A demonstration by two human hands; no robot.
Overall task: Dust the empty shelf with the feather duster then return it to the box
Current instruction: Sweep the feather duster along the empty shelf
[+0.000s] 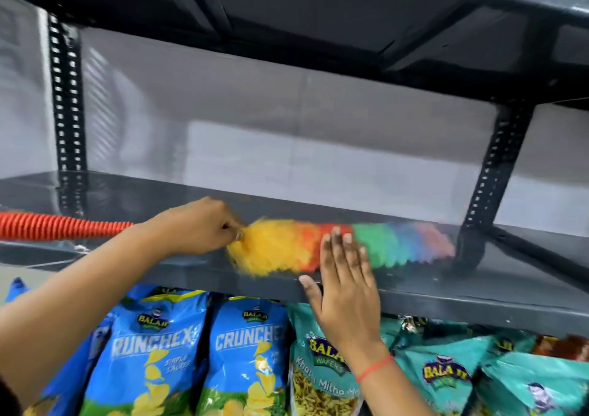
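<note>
A rainbow feather duster (pixel 392 246) lies along the front of the empty dark grey shelf (pixel 478 285); its fluffy head runs from yellow on the left through red, green and blue to pink on the right. Its orange ribbed handle (pixel 57 225) sticks out to the left. My left hand (pixel 197 224) is shut on the duster where the handle meets the yellow fluff. My right hand (pixel 344 285) is flat and open, fingers spread, resting over the shelf's front edge in front of the red part. The box is not in view.
A second dark shelf (pixel 350 17) hangs close overhead. Perforated black uprights stand at the left (pixel 67 112) and right (pixel 497 173). Below the shelf hang blue chip bags (pixel 153 352) and teal snack bags (pixel 446 377).
</note>
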